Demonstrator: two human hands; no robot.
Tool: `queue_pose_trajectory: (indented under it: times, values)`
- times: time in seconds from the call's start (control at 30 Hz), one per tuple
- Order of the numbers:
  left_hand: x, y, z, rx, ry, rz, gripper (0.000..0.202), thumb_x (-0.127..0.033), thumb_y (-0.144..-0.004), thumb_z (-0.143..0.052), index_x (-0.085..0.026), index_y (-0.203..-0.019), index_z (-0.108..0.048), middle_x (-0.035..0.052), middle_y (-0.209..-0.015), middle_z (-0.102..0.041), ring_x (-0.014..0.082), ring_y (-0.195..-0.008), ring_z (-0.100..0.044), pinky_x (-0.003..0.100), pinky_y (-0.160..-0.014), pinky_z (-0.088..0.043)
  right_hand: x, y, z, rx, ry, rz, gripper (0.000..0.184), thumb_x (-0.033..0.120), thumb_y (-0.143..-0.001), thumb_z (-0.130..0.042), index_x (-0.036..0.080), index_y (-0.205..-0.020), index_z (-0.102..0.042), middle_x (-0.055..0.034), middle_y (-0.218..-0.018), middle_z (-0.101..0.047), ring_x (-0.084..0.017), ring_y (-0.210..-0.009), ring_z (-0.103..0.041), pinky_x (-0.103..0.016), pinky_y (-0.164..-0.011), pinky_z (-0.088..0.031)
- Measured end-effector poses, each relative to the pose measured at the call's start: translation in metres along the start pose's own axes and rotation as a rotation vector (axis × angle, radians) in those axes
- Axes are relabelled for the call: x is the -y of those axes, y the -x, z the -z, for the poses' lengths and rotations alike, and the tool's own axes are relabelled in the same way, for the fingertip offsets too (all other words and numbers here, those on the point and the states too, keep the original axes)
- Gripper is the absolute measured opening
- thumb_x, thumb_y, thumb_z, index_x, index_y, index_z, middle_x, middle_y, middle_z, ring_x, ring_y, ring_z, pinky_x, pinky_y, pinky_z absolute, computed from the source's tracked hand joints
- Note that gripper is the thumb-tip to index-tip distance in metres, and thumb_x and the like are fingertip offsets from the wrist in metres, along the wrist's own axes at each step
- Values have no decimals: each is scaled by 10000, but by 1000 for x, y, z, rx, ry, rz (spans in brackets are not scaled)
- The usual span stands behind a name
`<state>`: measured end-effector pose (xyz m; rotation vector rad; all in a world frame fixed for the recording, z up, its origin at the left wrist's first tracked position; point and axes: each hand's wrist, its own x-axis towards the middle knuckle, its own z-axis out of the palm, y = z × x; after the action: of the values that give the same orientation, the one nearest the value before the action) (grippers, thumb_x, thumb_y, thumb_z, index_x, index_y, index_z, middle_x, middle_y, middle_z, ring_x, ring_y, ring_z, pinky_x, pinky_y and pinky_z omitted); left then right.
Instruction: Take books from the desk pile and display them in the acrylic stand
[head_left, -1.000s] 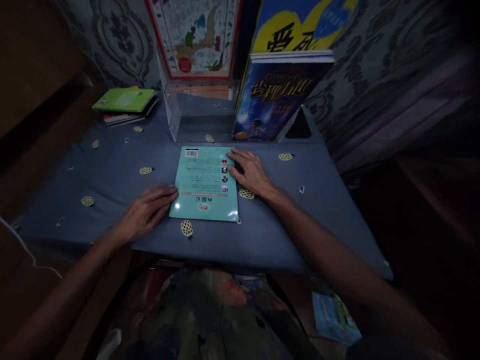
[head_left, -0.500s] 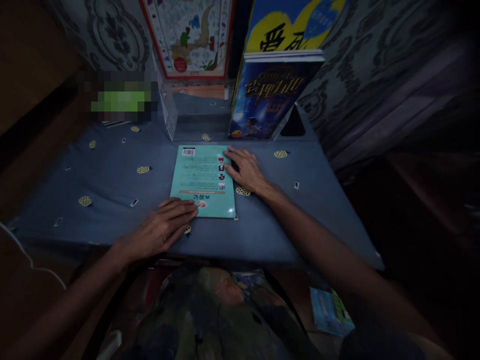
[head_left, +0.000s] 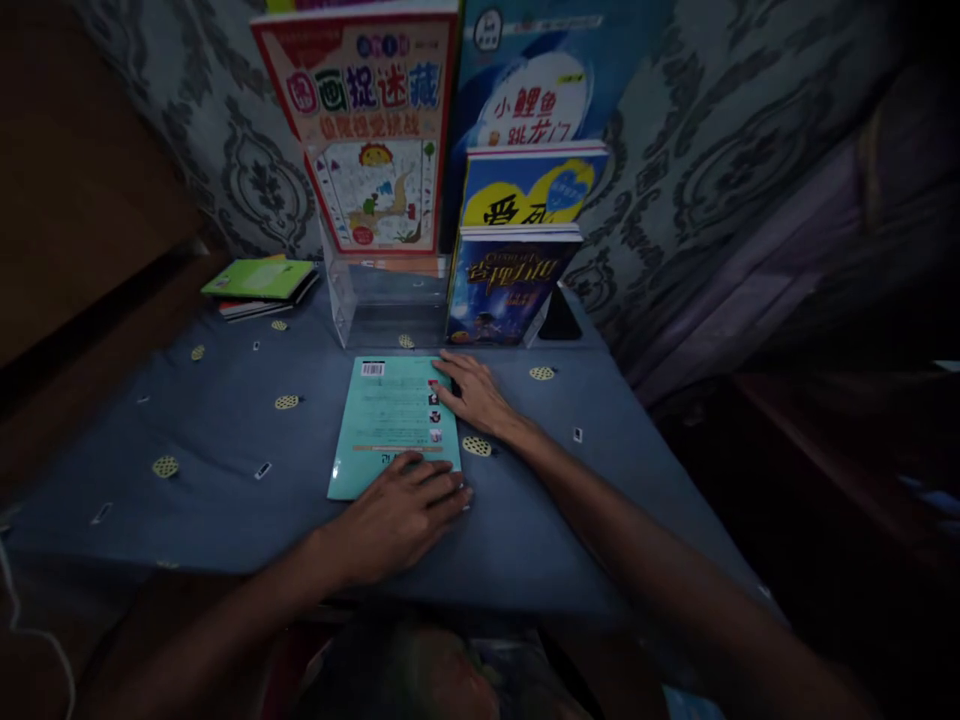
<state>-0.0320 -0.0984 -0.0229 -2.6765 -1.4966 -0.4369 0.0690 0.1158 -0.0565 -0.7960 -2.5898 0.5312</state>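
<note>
A teal book (head_left: 390, 410) lies on the blue tablecloth with its back cover up, a barcode at the far left corner. The print faces away from me. My left hand (head_left: 409, 510) rests across the book's near right part, fingers extended to the right, covering some of the print. My right hand (head_left: 480, 395) lies along the far right edge, its fingertips on the cover and thumb a little apart. Neither hand is gripping the book.
Behind the book a clear acrylic stand (head_left: 375, 315) holds a red-bordered picture book (head_left: 375, 140) and a blue Chinese-titled book (head_left: 502, 285), with more books behind. A small stack of books (head_left: 262, 280) lies at the left, and a dark flat object (head_left: 560, 318) at the right.
My left hand has slid right across the book's near part, from its left corner toward its right edge. My right hand stays at the right edge. The view has tilted up.
</note>
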Motion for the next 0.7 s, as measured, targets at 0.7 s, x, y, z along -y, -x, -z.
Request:
queue_pose_trajectory:
  times: [0.7]
  values:
    - [96, 84, 36, -47, -237, 420, 331, -379, -1047, -420, -210, -1021, -704, 66, -1234, -714, 254, -1109, -680, 429, -944, -529, 46, 79, 4, -52, -60, 125, 365, 189, -951, -525, 201, -1298, -637, -100, -1031, -618, -264, -969, -594, -476, -918, -552]
